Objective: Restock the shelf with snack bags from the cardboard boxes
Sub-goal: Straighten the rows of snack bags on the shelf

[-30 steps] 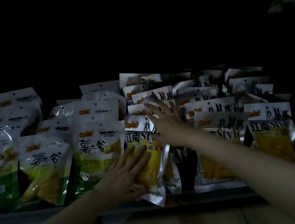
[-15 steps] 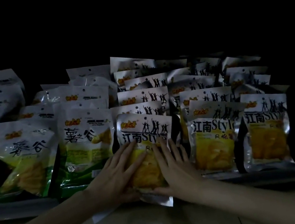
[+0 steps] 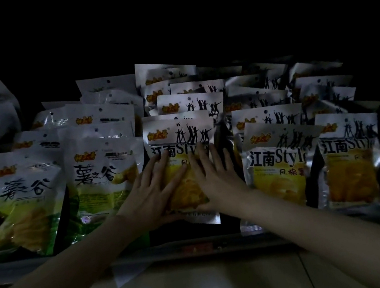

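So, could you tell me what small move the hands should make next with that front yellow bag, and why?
Probably ease the yellow bag back and upright. Both the left hand and right hand lie flat on its face, and its bottom seal juts past the shelf edge, unlike the neighbouring bag.

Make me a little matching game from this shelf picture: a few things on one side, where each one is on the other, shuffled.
Things:
1. left hand
2. right hand
3. green-bottomed bag
4. rightmost front yellow bag

Places:
A. front row, next to the dark right end of the shelf
B. flat on the left half of the middle yellow bag
C. front row, just left of the bag under the hands
D. flat on the right half of the middle yellow bag

Pairs: 1-B, 2-D, 3-C, 4-A
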